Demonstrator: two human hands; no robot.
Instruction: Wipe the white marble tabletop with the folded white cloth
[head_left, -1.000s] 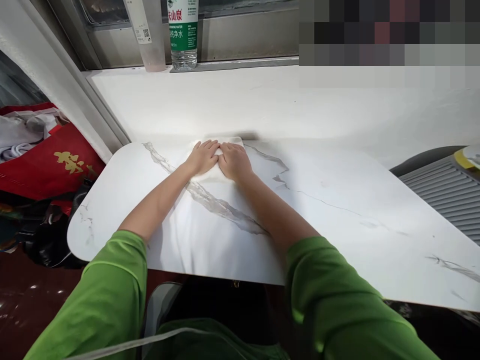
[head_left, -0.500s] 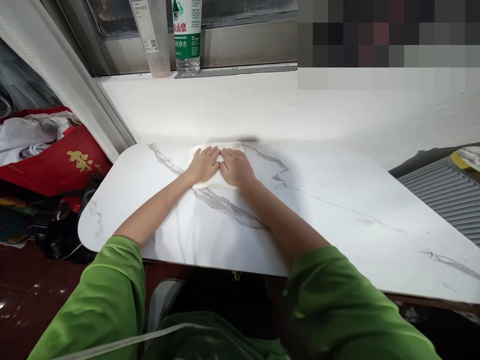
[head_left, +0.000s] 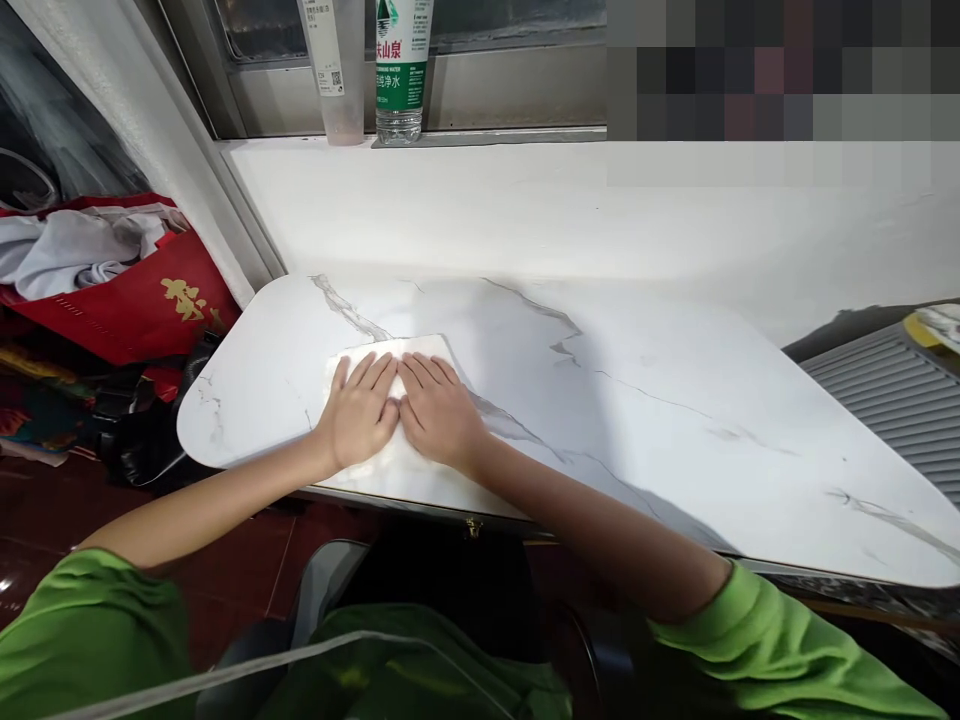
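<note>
A white folded cloth [head_left: 420, 347] lies on the white marble table [head_left: 645, 400], near its front left part. My left hand [head_left: 360, 410] rests flat on the cloth with fingers stretched out. My right hand [head_left: 436, 405] lies flat beside it, index fingers touching, also pressing on the cloth. Both hands cover most of the cloth; only its far edge and corners show. Green sleeves cover my upper arms.
A water bottle [head_left: 400, 65] and a clear tumbler [head_left: 334, 70] stand on the window ledge at the back. Red bags with clothes [head_left: 112, 270] lie at the left on the floor. A grey ribbed appliance [head_left: 892, 390] sits at the right.
Both hands have slid with the cloth from the table's far side toward its front edge, nearer to me. Fingers stay flat on it.
</note>
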